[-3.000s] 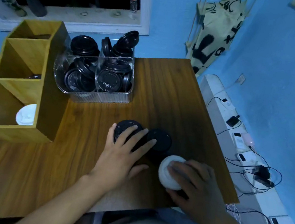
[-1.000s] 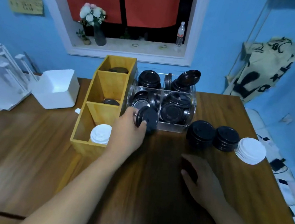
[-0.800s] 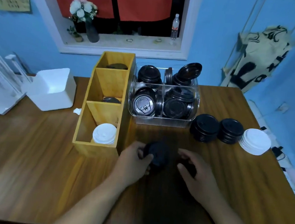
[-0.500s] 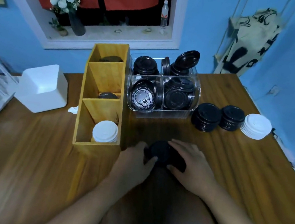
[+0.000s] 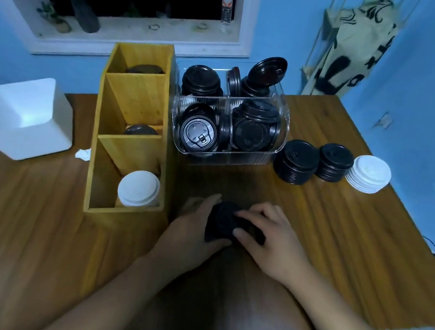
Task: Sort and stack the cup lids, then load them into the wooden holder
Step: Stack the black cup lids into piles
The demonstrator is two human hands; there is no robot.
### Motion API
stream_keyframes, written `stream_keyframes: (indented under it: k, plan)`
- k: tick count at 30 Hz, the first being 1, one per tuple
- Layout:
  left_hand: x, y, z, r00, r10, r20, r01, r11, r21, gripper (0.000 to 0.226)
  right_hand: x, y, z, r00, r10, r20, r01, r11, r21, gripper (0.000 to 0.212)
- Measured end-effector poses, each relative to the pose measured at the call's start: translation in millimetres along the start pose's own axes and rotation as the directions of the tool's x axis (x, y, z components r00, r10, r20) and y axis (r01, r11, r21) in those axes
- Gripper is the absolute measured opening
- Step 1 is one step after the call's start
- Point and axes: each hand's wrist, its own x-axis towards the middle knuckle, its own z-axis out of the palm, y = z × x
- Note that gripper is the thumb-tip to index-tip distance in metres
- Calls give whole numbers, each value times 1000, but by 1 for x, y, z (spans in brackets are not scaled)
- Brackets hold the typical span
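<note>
My left hand (image 5: 192, 230) and my right hand (image 5: 273, 240) both hold a bunch of black lids (image 5: 221, 223) just above the table, in front of the wooden holder (image 5: 136, 105). The holder has three compartments: white lids (image 5: 139, 188) in the nearest, dark lids (image 5: 140, 129) in the middle and far ones. A clear bin (image 5: 229, 128) behind my hands is full of loose black lids. To its right stand two black lid stacks (image 5: 296, 160) (image 5: 334, 162) and a white lid stack (image 5: 368, 173).
A white box (image 5: 27, 117) sits at the left of the wooden table (image 5: 37, 238), with a scrap of paper (image 5: 83, 154) beside the holder. The table's right edge drops to cables on the floor. A window ledge with a vase and bottle lies behind.
My left hand took black lids from the clear bin and brought them down to the table front. My right hand came in from the right and now grips them too.
</note>
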Motion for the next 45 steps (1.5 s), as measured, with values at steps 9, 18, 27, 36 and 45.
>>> stream_keyframes:
  k: [9,18,27,36,45]
  plan:
    - [17,-5,3,990,123,66,-129,988,87,80,62,-13,-42,938,99,-333,-102,995,7,35]
    - [16,-6,5,989,146,26,-147,988,44,81,131,-36,-33,822,282,-495,-368,926,-84,52]
    - [16,-7,6,990,140,22,-141,990,31,83,124,-34,-60,859,354,-370,-231,913,337,17]
    - [14,-5,2,993,113,24,-113,993,-18,82,22,2,-74,744,656,127,-632,630,451,37]
    - [13,-7,6,993,115,12,-115,993,0,81,21,8,-69,825,560,-77,-559,787,-261,52]
